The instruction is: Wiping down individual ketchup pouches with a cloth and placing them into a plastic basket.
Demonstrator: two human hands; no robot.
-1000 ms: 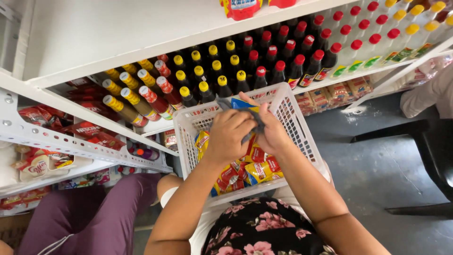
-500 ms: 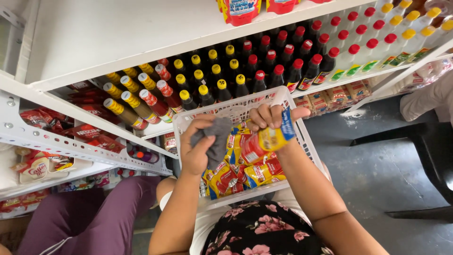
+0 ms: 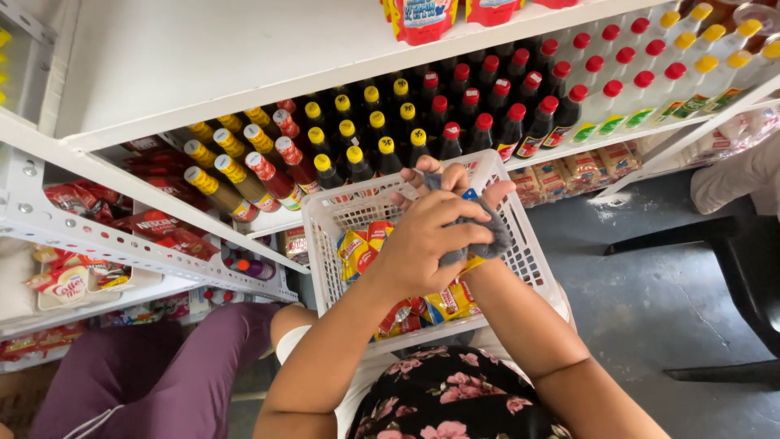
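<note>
Clamped in your left hand (image 3: 422, 244), a grey cloth (image 3: 487, 236) rubs the packet your right hand (image 3: 455, 183) grips above the basket (image 3: 325, 236). Cloth looks soft, light; packet probably crinkly, so hold its edges.

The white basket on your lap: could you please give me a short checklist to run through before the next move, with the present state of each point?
1. White basket resting level on the lap: ok.
2. Grey cloth gripped by the left hand: ok.
3. Packet held in the right hand: cannot tell; only a bit of blue shows under the cloth.
4. Yellow and red packets lying inside the basket, none over the rim: ok.
5. Bottles on the shelf upright and apart from the hands: ok.
</note>
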